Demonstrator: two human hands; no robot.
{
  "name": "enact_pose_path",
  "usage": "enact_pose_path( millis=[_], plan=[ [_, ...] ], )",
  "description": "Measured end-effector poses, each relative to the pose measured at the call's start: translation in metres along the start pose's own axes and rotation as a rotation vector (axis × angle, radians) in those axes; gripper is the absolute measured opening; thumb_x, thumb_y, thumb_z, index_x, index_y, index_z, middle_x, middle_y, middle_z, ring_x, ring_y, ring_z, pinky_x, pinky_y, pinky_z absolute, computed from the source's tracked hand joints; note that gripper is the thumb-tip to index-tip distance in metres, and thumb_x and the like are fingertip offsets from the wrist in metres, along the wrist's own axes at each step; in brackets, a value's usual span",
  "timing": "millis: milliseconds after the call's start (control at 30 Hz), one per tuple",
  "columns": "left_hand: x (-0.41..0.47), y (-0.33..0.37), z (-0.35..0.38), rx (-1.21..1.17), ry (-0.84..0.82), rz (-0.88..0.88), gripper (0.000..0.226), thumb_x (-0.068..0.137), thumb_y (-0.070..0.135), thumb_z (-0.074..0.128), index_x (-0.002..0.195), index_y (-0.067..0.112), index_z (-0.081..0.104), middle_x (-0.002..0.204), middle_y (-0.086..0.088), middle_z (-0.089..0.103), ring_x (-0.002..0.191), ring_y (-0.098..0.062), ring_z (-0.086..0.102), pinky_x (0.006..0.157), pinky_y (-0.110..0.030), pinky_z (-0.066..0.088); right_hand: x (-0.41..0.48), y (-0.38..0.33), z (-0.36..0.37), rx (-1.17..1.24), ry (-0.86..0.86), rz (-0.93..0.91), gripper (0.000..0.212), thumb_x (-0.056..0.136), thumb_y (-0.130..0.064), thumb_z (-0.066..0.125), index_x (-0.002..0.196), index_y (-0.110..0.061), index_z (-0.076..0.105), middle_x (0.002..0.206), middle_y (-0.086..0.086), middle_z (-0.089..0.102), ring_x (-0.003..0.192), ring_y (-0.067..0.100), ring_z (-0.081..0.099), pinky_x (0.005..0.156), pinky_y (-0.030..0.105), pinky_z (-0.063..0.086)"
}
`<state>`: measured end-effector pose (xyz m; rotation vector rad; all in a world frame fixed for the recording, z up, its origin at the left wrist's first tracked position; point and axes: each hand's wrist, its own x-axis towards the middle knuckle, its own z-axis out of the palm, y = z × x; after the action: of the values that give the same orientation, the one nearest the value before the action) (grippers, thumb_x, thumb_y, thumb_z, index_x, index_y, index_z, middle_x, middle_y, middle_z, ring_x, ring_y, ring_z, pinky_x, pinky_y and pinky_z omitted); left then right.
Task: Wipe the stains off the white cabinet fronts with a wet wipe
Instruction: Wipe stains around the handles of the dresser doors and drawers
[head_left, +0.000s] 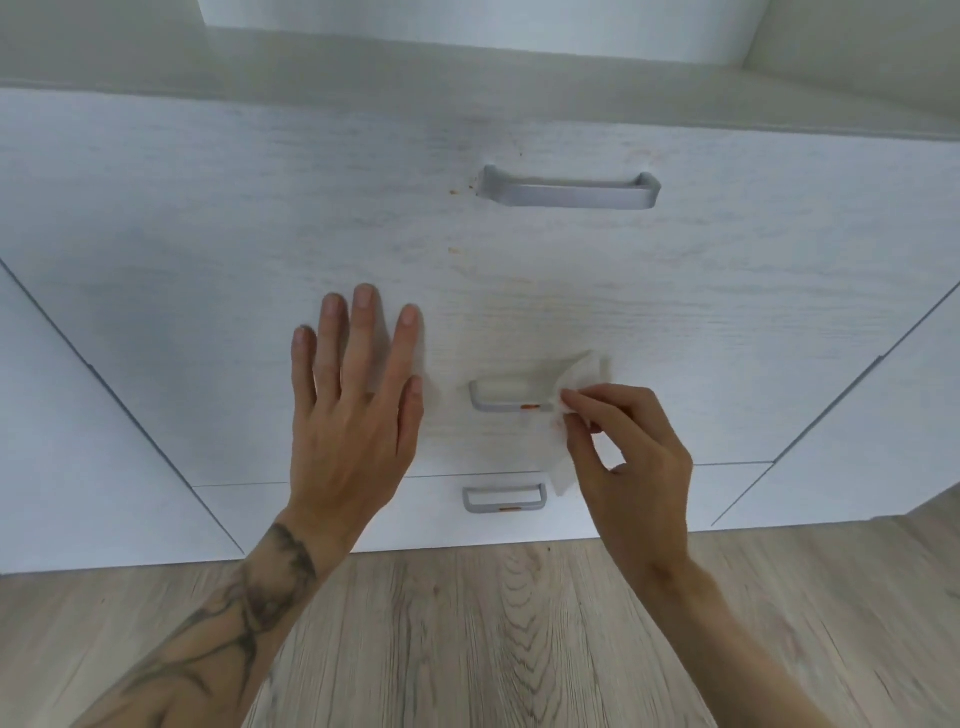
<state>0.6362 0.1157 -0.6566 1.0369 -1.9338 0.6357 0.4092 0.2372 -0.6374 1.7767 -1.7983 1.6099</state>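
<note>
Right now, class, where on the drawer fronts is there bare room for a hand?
Free: drawer front left of the left hand, and right of the top handle. Crowded: middle handle, where the right hand pinches the wipe.

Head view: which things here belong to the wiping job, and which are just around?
Job:
wet wipe, pinched by the right hand
left hand, flat against the drawer front
orange smear on the middle handle
brown specks by the top handle
orange mark on the bottom handle

Just there:
wood floor
countertop
</note>
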Motion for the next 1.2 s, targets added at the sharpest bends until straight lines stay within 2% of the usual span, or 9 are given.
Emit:
enact_pose_path(
  millis=[67, 133, 300, 400, 633, 767, 933, 1100, 1200],
  plan=[
    [-0.009, 0.0, 0.011, 0.003, 0.011, -0.032, 0.069, 0.115, 0.029, 0.047, 0.172, 0.013, 0.012, 0.177, -0.014, -0.009, 0.164, -0.039, -0.004, 0.132, -0.06, 0.007, -0.006, 0.008, 0.01, -0.011, -0.009, -0.017, 0.025, 0.091, -0.006, 0.081, 0.115, -0.011, 0.08, 0.113, -0.005, 0.066, 0.099, -0.003, 0.062, 0.088, 0.009, 0.05],
    [-0.007, 0.0, 0.012, 0.044, 0.033, -0.007, 0.071, 0.115, 0.031, 0.047, 0.172, 0.013, 0.009, 0.177, -0.015, -0.011, 0.164, -0.039, -0.006, 0.132, -0.06, 0.006, -0.007, 0.01, 0.007, -0.025, 0.023, -0.045, 0.025, 0.089, -0.011, 0.083, 0.114, -0.014, 0.081, 0.112, -0.005, 0.068, 0.1, 0.008, 0.062, 0.087, 0.011, 0.049],
    [-0.001, -0.005, 0.017, 0.102, 0.062, 0.015, 0.074, 0.115, 0.034, 0.046, 0.172, 0.014, 0.004, 0.177, -0.018, -0.003, 0.163, -0.036, -0.013, 0.133, -0.057, 0.001, 0.008, 0.02, 0.011, -0.051, 0.081, -0.166, 0.018, 0.087, -0.004, 0.086, 0.103, -0.011, 0.084, 0.098, 0.001, 0.076, 0.094, 0.027, 0.061, 0.086, 0.017, 0.047],
    [-0.002, -0.006, 0.021, 0.114, 0.067, 0.024, 0.075, 0.115, 0.036, 0.044, 0.171, 0.015, 0.0, 0.172, -0.022, 0.006, 0.163, -0.034, -0.017, 0.133, -0.057, -0.001, 0.009, 0.021, 0.017, -0.043, 0.048, -0.215, 0.015, 0.089, -0.008, 0.086, 0.103, -0.013, 0.085, 0.097, 0.0, 0.076, 0.095, 0.026, 0.059, 0.085, 0.024, 0.049],
    [-0.001, -0.008, 0.029, 0.132, 0.081, 0.034, 0.075, 0.115, 0.04, 0.041, 0.171, 0.018, -0.006, 0.17, -0.022, 0.005, 0.163, -0.039, -0.012, 0.132, -0.057, -0.004, 0.009, 0.026, 0.018, 0.001, 0.052, -0.199, 0.012, 0.09, -0.012, 0.085, 0.101, -0.014, 0.085, 0.097, -0.002, 0.076, 0.097, 0.026, 0.056, 0.079, 0.044, 0.053],
    [0.0, -0.009, 0.03, 0.141, 0.088, 0.043, 0.075, 0.115, 0.04, 0.04, 0.171, 0.019, -0.006, 0.169, -0.023, 0.008, 0.157, -0.044, 0.001, 0.132, -0.056, -0.005, 0.011, 0.017, 0.029, 0.014, 0.01, -0.251, 0.011, 0.09, -0.015, 0.084, 0.102, -0.016, 0.084, 0.097, -0.004, 0.075, 0.1, 0.02, 0.054, 0.081, 0.043, 0.053],
    [-0.001, -0.008, 0.029, 0.149, 0.087, 0.029, 0.076, 0.115, 0.041, 0.041, 0.171, 0.02, -0.006, 0.171, -0.019, 0.001, 0.162, -0.033, -0.02, 0.132, -0.056, -0.004, 0.009, 0.029, 0.018, -0.009, 0.052, -0.194, 0.011, 0.091, -0.016, 0.085, 0.101, -0.016, 0.085, 0.098, -0.003, 0.076, 0.099, 0.024, 0.054, 0.079, 0.052, 0.051],
    [-0.001, -0.008, 0.029, 0.148, 0.083, 0.024, 0.076, 0.115, 0.041, 0.042, 0.171, 0.02, -0.005, 0.171, -0.02, 0.004, 0.162, -0.032, -0.02, 0.132, -0.056, -0.003, 0.013, 0.008, 0.036, 0.004, -0.006, -0.258, 0.01, 0.092, -0.025, 0.082, 0.101, -0.02, 0.084, 0.097, -0.007, 0.075, 0.1, 0.018, 0.054, 0.086, 0.042, 0.043],
    [-0.001, -0.009, 0.029, 0.153, 0.086, 0.024, 0.076, 0.115, 0.041, 0.042, 0.171, 0.019, -0.004, 0.172, -0.019, 0.001, 0.162, -0.032, -0.02, 0.132, -0.056, -0.003, 0.014, 0.018, 0.025, -0.028, 0.0, -0.266, 0.011, 0.092, -0.026, 0.082, 0.101, -0.02, 0.084, 0.099, -0.007, 0.076, 0.1, 0.021, 0.055, 0.087, 0.044, 0.042]
  ],
)
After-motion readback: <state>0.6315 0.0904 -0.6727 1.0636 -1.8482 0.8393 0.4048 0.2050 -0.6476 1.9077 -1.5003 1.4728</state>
